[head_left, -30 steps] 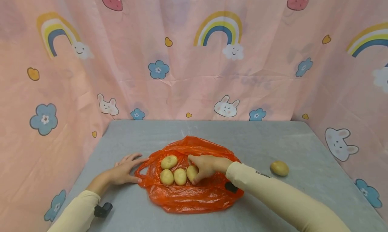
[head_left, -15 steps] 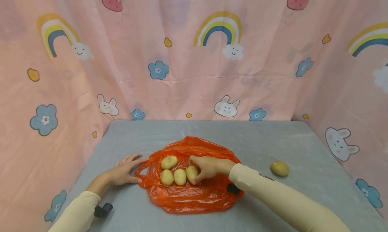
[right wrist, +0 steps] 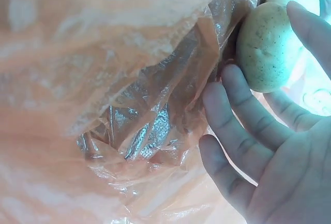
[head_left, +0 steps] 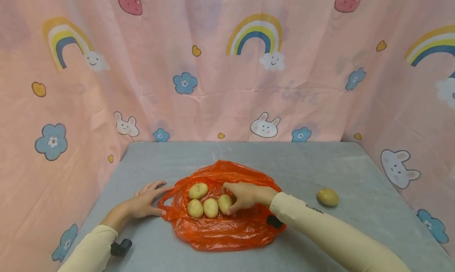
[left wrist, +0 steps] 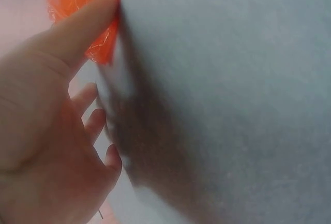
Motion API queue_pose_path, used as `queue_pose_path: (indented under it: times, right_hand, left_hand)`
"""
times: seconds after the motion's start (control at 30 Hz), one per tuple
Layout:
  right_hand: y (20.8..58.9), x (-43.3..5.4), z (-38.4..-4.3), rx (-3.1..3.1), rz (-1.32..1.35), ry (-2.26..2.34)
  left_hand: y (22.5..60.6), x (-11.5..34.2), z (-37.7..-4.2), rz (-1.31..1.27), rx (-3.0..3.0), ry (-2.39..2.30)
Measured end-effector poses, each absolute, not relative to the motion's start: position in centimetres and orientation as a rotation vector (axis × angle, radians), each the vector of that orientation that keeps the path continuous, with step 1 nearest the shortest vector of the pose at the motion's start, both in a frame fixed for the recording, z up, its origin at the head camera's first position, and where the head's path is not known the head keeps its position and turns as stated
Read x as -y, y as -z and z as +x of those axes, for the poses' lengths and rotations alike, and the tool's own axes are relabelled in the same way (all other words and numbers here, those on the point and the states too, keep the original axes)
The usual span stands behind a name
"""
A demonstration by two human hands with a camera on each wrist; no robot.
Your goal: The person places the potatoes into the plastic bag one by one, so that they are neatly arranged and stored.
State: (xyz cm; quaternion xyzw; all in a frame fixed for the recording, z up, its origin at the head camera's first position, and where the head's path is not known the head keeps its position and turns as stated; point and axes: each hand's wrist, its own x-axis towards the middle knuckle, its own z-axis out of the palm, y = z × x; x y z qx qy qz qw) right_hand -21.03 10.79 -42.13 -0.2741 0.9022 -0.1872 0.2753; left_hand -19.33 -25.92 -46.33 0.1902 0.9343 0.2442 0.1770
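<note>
A red-orange plastic bag (head_left: 220, 234) lies flattened on the grey table. On it sit several yellow potatoes: one (head_left: 198, 191) behind, and a row of three in front, including the left one (head_left: 195, 208) and the middle one (head_left: 211, 208). My right hand (head_left: 245, 195) has thumb and index finger on either side of the row's rightmost potato (head_left: 225, 204); the right wrist view shows this potato (right wrist: 265, 48) between them, the other fingers loosely bent over the bag. My left hand (head_left: 143, 201) is spread at the bag's left handle (head_left: 167, 203), its thumb (left wrist: 85, 25) against the plastic.
Another potato (head_left: 328, 197) lies alone on the table (head_left: 302, 165), right of the bag and beyond the right forearm. A pink printed curtain (head_left: 220, 106) hangs behind and along both sides of the table.
My right hand has drawn slightly to the right, showing more of the potato between thumb and index finger. My left hand and the bag stay in place.
</note>
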Motion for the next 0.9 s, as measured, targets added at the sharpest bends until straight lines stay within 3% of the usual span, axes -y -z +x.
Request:
queue_pose_path:
  times: [0.9]
  right_hand:
    - [40.2,-13.5,-21.7,-2.412,-0.793,0.716]
  left_hand:
    - [46.9,26.2,-19.4,0.574,-2.671,-0.716]
